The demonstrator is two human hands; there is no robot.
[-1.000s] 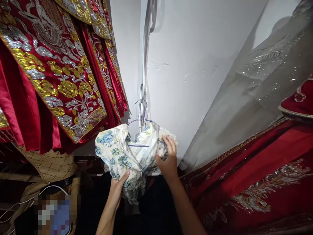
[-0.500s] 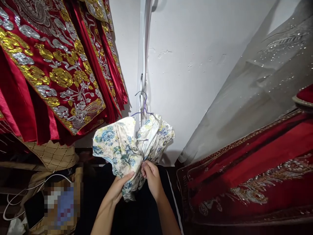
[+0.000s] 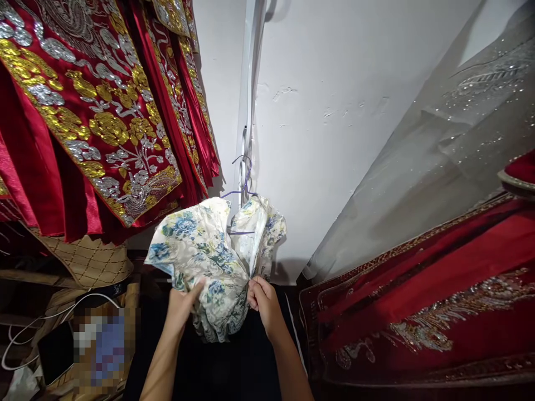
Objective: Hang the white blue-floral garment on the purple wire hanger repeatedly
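White wall (image 3: 326, 150) behind, the floral garment (image 3: 209, 250) hangs neckline-up from a purple hanger (image 3: 246, 190), long axis running downward. Right hand (image 3: 264, 303), fingers curled tight, pinches its opening's lower end; left hand (image 3: 181, 305), half open, touches its side, grip unclear.

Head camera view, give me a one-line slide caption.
Left hand on a floral garment hung from a purple hanger, right hand pinching at its opening, red embroidered clothing nearby.

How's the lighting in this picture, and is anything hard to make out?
In the head view, the white wall is well lit, with a soft shadow right of the floral garment; in the head view, glints fleck the red embroidered garment, the black cloth below loses detail, and a pixelated patch at lower left hides what's there.
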